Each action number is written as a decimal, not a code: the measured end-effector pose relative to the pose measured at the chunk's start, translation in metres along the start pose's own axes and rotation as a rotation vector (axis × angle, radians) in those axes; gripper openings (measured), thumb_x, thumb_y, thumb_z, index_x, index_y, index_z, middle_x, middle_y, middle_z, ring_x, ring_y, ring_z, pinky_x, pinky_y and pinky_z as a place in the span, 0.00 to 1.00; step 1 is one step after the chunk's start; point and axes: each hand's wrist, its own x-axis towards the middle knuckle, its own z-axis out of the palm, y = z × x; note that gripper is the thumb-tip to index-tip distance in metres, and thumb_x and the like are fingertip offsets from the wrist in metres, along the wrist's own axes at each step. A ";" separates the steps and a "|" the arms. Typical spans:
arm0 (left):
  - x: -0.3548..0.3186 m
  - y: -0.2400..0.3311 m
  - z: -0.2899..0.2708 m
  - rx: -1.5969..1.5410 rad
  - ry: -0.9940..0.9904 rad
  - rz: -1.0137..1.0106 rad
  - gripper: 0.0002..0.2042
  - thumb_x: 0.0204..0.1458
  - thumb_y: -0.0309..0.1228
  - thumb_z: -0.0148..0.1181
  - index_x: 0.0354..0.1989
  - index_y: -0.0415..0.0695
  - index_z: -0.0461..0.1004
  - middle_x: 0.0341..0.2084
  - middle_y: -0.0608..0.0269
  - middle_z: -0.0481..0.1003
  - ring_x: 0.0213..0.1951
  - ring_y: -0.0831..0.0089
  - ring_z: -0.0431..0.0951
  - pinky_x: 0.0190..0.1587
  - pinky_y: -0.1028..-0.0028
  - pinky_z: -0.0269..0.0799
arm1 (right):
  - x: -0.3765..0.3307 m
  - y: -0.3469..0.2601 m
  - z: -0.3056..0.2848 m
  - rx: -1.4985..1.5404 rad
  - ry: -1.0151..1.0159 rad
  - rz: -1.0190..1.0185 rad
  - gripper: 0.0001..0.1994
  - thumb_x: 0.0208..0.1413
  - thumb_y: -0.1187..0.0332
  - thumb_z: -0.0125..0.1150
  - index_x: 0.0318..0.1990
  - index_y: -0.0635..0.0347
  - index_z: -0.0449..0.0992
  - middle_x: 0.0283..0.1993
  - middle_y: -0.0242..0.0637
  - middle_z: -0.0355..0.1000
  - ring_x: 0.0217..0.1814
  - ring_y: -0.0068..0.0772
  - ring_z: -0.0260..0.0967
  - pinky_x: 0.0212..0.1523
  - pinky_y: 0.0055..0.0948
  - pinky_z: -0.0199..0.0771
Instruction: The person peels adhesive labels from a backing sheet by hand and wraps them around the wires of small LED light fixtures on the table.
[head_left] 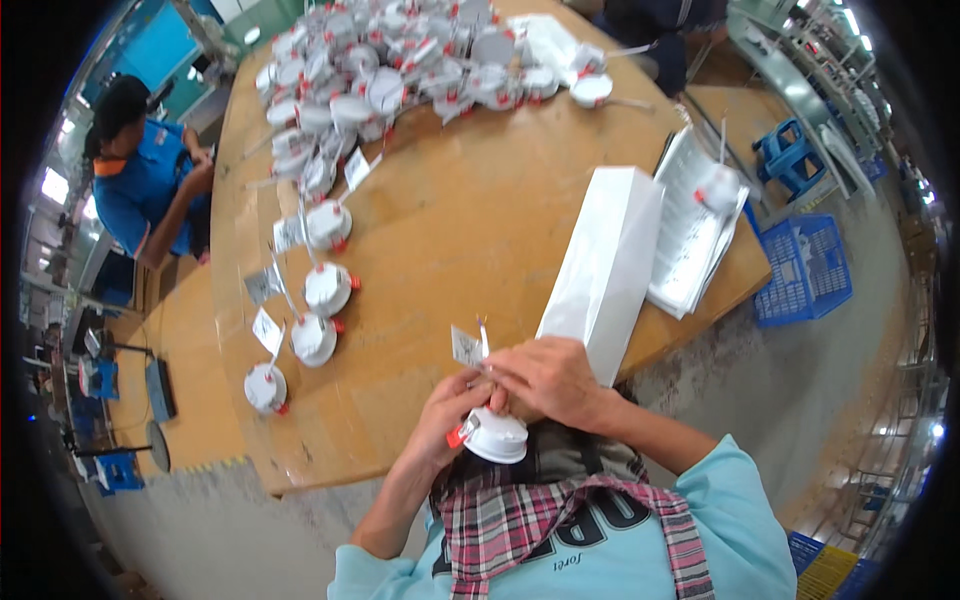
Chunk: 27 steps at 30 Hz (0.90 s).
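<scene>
Both hands grip white lamp beside white box.

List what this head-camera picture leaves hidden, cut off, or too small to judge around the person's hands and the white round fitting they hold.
- White round fitting, head view: its upper part is covered by the right hand.
- Left hand: its fingertips are tucked behind the fitting, so the grip is unclear.
- Small paper tag and thin wires: too small to see how they join.
- Pile of fittings: crowded and bent near the rim, uncountable.
</scene>
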 end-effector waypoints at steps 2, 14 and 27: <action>-0.001 0.002 0.004 0.022 -0.039 0.019 0.14 0.57 0.27 0.49 0.49 0.33 0.63 0.26 0.63 0.71 0.29 0.76 0.73 0.34 0.78 0.70 | -0.003 -0.003 -0.004 -0.032 0.005 -0.036 0.06 0.47 0.67 0.62 0.32 0.57 0.77 0.28 0.35 0.75 0.29 0.35 0.73 0.30 0.31 0.71; -0.016 0.020 0.022 0.180 0.039 -0.029 0.10 0.53 0.24 0.50 0.41 0.32 0.67 0.24 0.61 0.70 0.27 0.73 0.72 0.32 0.75 0.69 | -0.005 -0.011 -0.013 -0.090 -0.029 -0.198 0.06 0.46 0.67 0.57 0.29 0.58 0.70 0.24 0.37 0.70 0.29 0.39 0.72 0.29 0.35 0.70; -0.018 0.026 0.034 0.004 -0.149 0.003 0.13 0.57 0.28 0.49 0.46 0.31 0.63 0.23 0.64 0.66 0.30 0.73 0.70 0.37 0.72 0.71 | -0.008 -0.015 -0.023 0.454 -0.024 0.404 0.07 0.49 0.71 0.64 0.37 0.58 0.79 0.23 0.37 0.73 0.19 0.26 0.67 0.23 0.25 0.65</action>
